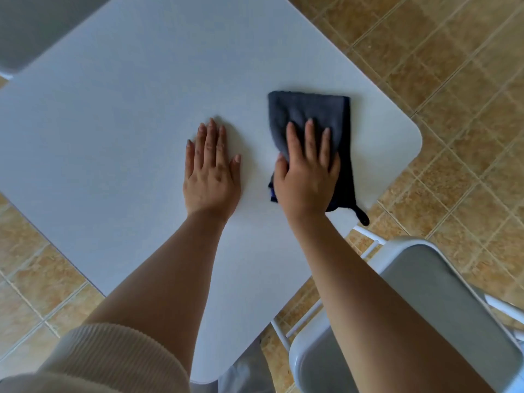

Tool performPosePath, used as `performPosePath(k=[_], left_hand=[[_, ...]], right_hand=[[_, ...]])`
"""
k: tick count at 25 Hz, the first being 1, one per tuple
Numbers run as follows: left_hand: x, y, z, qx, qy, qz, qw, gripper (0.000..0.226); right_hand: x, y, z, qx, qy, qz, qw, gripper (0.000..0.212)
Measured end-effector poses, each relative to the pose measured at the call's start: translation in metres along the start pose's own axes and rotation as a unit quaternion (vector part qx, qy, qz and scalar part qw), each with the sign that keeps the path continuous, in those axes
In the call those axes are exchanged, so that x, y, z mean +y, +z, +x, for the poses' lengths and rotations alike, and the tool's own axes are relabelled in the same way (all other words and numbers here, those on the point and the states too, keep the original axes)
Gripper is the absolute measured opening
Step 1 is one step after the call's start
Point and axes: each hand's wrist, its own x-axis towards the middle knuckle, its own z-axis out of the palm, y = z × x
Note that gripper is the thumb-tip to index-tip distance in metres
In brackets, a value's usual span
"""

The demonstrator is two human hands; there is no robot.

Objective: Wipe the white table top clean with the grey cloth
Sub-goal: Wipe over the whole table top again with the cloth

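Note:
The white table top (119, 114) fills the middle of the head view, seen corner-on. A dark grey cloth (309, 109) lies folded flat on its right part, close to the rounded right corner. My right hand (307, 171) presses down on the near half of the cloth, fingers spread over it. A small hanging loop of the cloth sticks out past the table edge. My left hand (211, 171) rests flat on the bare table top just left of the cloth, palm down, fingers together, holding nothing.
A grey-seated folding chair (431, 290) with a white frame stands at the table's near right edge. Another grey chair seat (31, 26) sits at the far left corner. Tan tiled floor (453, 80) surrounds the table.

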Motion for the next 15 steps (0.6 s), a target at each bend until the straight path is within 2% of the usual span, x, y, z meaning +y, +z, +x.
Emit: performPosePath(k=[2,4,7,10,12,15], left_hand=[[0.000,0.001,0.000,0.010,0.003,0.000,1.000,0.058],[-0.001,0.001,-0.001,0.014,0.003,-0.004,1.000,0.058],[0.000,0.000,0.000,0.018,0.008,-0.006,1.000,0.058],[0.000,0.001,0.001,0.017,0.007,-0.004,1.000,0.059],[0.000,0.000,0.003,0.016,0.009,0.002,1.000,0.060],[0.001,0.001,0.001,0.013,0.010,0.002,1.000,0.061]], right_hand=[[0.009,-0.008,-0.021,-0.018,-0.068,0.008,0.998,0.048],[0.033,-0.020,-0.043,-0.041,-0.078,0.001,0.996,0.050],[0.073,-0.031,-0.047,-0.046,0.023,-0.016,0.999,0.052],[0.094,-0.028,-0.008,-0.037,0.128,-0.016,0.991,0.051],[0.098,-0.024,0.028,-0.040,0.137,-0.027,0.989,0.051],[0.084,-0.017,0.074,-0.094,0.153,-0.016,0.984,0.052]])
